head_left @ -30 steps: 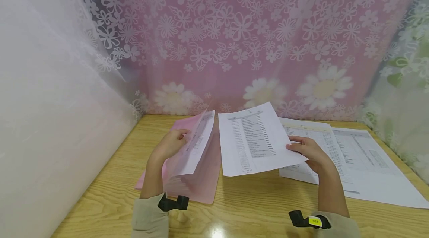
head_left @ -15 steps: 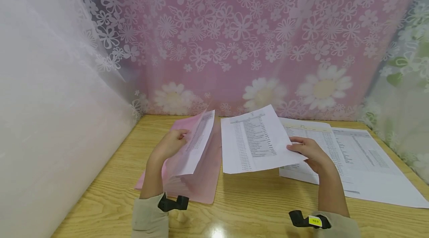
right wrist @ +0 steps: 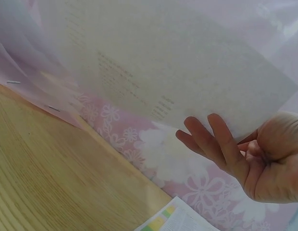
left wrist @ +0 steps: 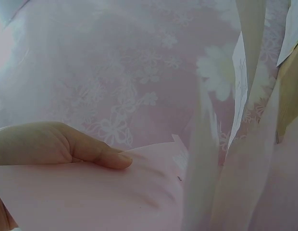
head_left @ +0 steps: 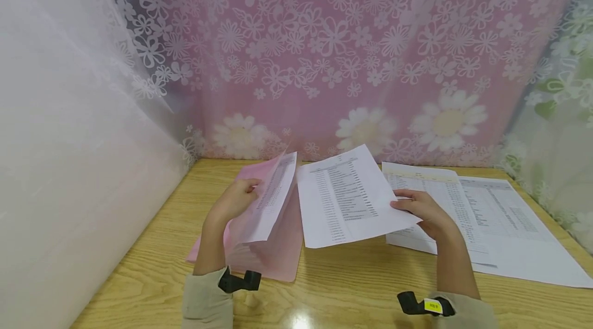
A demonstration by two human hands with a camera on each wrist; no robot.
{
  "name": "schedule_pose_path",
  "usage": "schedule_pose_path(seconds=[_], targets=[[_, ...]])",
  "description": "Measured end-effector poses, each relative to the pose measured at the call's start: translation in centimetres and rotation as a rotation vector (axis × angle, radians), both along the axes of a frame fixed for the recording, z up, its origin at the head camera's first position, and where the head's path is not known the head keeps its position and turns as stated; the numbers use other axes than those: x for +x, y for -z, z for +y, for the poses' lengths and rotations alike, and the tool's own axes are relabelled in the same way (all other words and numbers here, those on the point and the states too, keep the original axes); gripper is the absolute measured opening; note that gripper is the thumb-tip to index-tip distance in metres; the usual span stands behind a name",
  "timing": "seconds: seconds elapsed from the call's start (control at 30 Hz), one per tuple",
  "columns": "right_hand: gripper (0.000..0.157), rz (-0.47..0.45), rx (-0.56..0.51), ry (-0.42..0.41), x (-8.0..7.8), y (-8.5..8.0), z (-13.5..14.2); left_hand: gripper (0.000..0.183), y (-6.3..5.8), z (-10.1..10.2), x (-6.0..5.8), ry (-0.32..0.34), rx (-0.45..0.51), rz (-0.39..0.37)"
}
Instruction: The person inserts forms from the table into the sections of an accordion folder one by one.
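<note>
On the left of the table lies a pink translucent folder (head_left: 280, 259), its cover raised. My left hand (head_left: 233, 200) pinches that cover; in the left wrist view the thumb (left wrist: 108, 156) lies over the pink film and the fingers show dimly through it. A white printed sheet (head_left: 277, 200) leans upright inside the folder, against the raised cover. My right hand (head_left: 426, 210) grips another printed sheet (head_left: 343, 200) by its right edge and holds it tilted above the table. Its left edge comes right up to the folder's opening. The right wrist view shows the fingers (right wrist: 206, 139) on its back side.
Two more printed papers lie on the right of the wooden table (head_left: 347, 288): one with a yellow header band (head_left: 421, 175) and a wider one (head_left: 523, 241) partly under it. Behind the table hangs a pink flowered curtain (head_left: 296, 61); a pale curtain (head_left: 83, 138) borders the left side.
My right hand has moved slightly left with its sheet, bringing the sheet's left edge to the folder and its lower edge downward. The left hand and folder have stayed put.
</note>
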State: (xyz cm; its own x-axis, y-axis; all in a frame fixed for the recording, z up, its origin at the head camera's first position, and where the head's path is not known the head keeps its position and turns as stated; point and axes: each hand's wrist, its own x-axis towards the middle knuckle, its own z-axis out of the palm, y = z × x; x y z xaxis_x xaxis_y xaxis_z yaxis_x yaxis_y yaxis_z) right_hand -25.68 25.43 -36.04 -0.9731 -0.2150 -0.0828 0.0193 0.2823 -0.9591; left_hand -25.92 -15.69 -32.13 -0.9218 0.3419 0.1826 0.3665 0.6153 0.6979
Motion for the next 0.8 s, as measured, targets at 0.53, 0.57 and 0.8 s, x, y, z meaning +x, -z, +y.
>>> schedule_pose_path(seconds=[0.53, 0.57, 0.8], targets=[[0.057, -0.003, -0.062, -0.011, -0.3, 0.0, -1.6, 0.036, 0.0, 0.0, 0.1, 0.005, 0.013, -0.005], [0.058, -0.005, -0.061, -0.007, -0.3, 0.0, -1.7, 0.036, -0.1, 0.0, 0.1, 0.004, 0.013, -0.005], [0.056, -0.005, -0.069, -0.008, -0.3, 0.0, -1.9, 0.036, 0.0, -0.1, 0.1, -0.008, -0.002, 0.005]])
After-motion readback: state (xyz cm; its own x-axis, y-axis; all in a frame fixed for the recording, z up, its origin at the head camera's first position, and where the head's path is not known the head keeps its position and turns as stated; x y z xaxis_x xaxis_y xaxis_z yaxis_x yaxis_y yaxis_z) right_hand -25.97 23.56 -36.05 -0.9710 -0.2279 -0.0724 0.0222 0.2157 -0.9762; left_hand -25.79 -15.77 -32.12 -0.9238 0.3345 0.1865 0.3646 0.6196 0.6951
